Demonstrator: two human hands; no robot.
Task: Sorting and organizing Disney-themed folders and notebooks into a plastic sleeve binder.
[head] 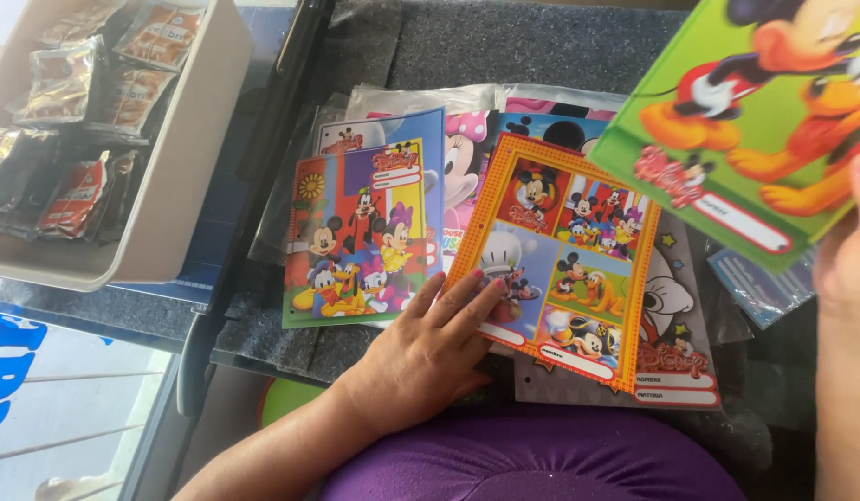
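L hand (pixel 428 348) flat, open on orange-framed cartoon sheet (pixel 558 269) | R hand (pixel 847 250) grips green cartoon folder (pixel 755 121) by edge | risk: loose stack under the L hand may slide, folder may slip from thin grip

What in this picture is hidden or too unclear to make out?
All in the head view:
- Green folder: cut off by the top and right edges.
- Right hand: mostly beyond the right edge, so its grip is unclear.
- Covers under the orange-bordered sheet: largely hidden by it.
- Left hand: covers that sheet's lower left corner.
- Packets in the beige bin: too small and blurred to identify.
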